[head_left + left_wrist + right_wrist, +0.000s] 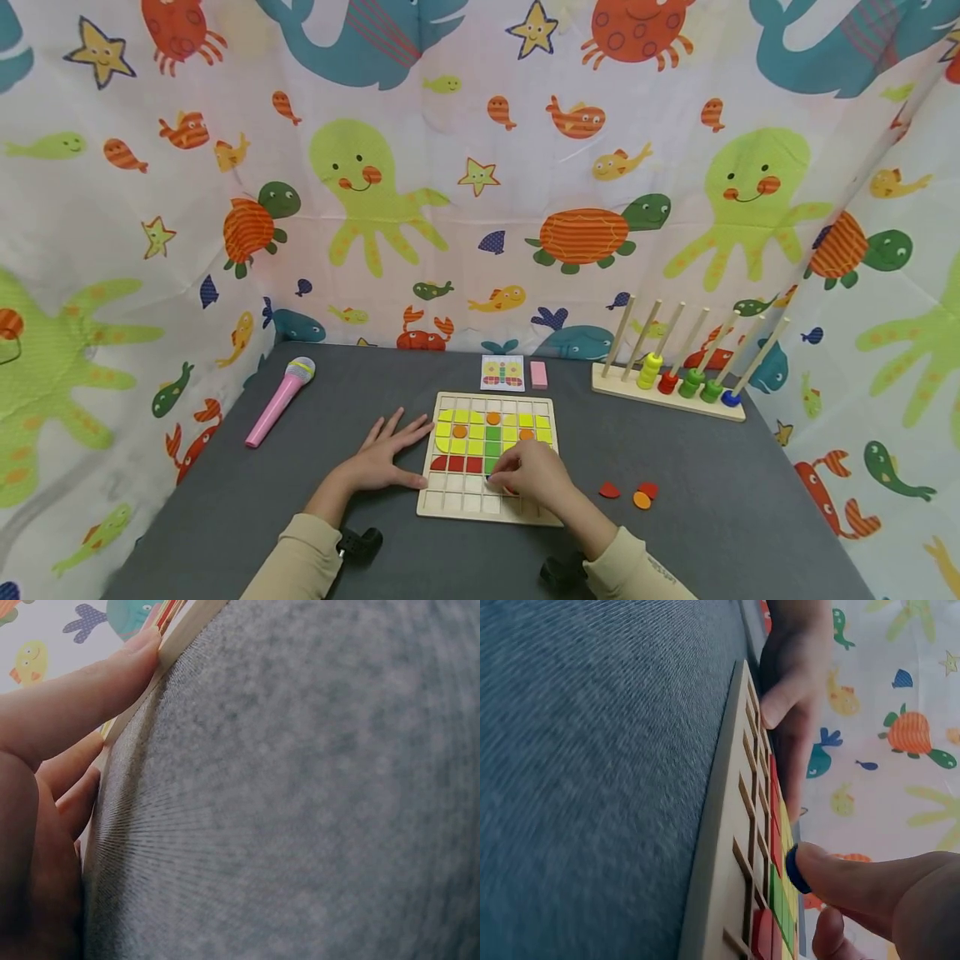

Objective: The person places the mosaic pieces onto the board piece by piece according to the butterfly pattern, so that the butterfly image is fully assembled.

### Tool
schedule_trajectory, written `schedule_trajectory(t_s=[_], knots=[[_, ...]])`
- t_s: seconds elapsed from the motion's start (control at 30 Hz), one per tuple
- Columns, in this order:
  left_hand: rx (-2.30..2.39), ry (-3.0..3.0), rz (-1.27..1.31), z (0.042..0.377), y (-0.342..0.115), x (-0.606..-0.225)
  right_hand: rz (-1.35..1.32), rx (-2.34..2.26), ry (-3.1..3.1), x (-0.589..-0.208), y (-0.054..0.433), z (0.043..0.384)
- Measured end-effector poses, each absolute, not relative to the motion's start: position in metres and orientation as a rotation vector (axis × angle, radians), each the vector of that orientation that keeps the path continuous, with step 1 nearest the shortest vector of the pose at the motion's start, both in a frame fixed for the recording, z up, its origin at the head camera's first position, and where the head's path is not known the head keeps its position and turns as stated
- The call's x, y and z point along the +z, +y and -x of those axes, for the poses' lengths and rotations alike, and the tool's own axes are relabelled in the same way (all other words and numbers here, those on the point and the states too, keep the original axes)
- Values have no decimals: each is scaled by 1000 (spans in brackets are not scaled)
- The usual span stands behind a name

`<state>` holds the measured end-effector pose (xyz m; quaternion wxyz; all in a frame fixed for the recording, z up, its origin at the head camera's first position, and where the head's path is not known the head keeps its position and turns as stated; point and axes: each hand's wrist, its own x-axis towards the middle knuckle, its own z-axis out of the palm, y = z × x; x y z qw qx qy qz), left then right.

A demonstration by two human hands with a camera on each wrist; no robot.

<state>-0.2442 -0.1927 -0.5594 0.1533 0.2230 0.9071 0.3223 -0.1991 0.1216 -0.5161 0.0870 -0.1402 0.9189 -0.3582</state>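
A wooden grid board (457,504) lies on the dark table, its upper rows filled with yellow tiles (453,445), orange discs and a green column (492,442). Below them runs a row of red tiles (456,463). My left hand (378,462), fingers spread, touches the board's left edge; in the left wrist view the thumb (112,679) lies against the rim. Between thumb and finger my right hand (536,475) pinches a dark blue round piece (796,868), held close over the grid just below the green column. Part of the board's lower right is hidden behind this hand.
Right of the board lie red pieces (609,490) and an orange disc (641,500). Behind it are a pattern card (502,385) and a pink block (538,375). A peg stand with coloured rings (626,383) stands back right; a pink toy microphone (279,404) lies left.
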Motion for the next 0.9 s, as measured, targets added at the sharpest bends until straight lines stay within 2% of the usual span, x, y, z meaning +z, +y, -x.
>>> schedule_trajectory(t_s=[0.33, 0.53, 0.9], knots=[[919, 2604, -629, 245, -192, -562, 321, -948, 2818, -522, 113, 203], [918, 2599, -631, 246, -191, -560, 194, -1047, 2825, -518, 118, 209], [919, 2596, -638, 245, -191, -559, 35, -1182, 2854, -506, 161, 206]])
